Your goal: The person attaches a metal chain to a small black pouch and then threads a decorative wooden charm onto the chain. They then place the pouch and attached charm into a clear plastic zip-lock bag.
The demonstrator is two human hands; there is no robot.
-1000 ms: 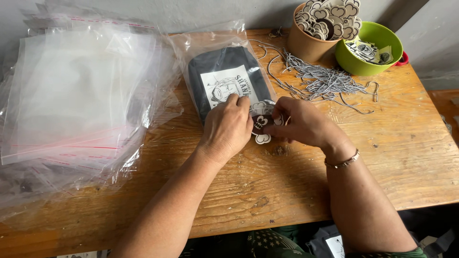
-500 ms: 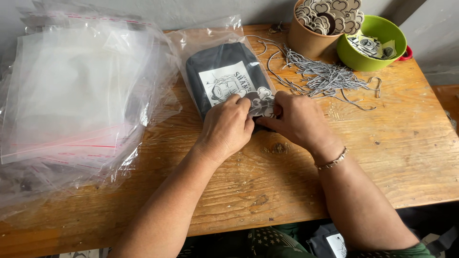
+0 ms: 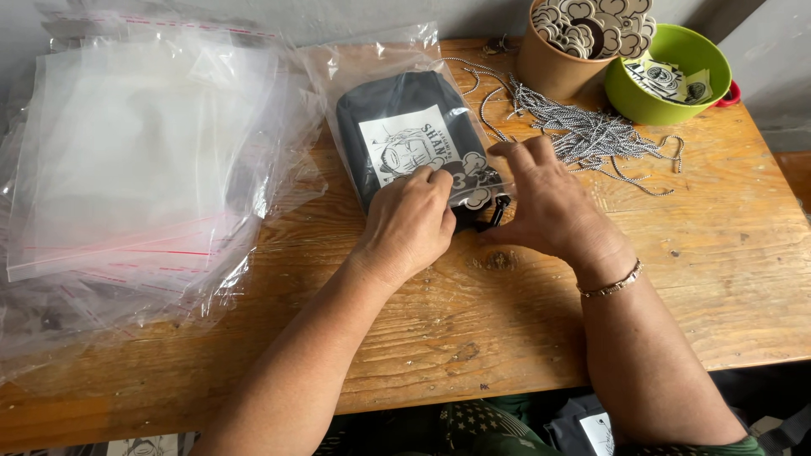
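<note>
Fingers of the left hand are curled and pressed down on the lower edge of the dark folded garment, apparently pinching it together with the cloud-shaped tag at that edge; the exact grip is hidden beneath the knuckles. Fingers of the right hand are spread and extended, resting flat beside the tag, grasping nothing visible.

Position of the work item: the garment lies near the far middle of the wooden table, its upper part already inside a clear plastic bag. The lower edge, with the tag and a short black loop, protrudes from the bag opening.

Status, as judged from the layout:
- Garment folded: done
- Tag attached at lower edge: appears done or in final adjustment
- Insertion into bag: partial
- Bag closure: not yet done

Surrounding stock: a stack of empty clear bags to the left; a loose pile of black-and-white cords behind the right hand; a brown cup of further tags; a green bowl holding printed cards
</note>
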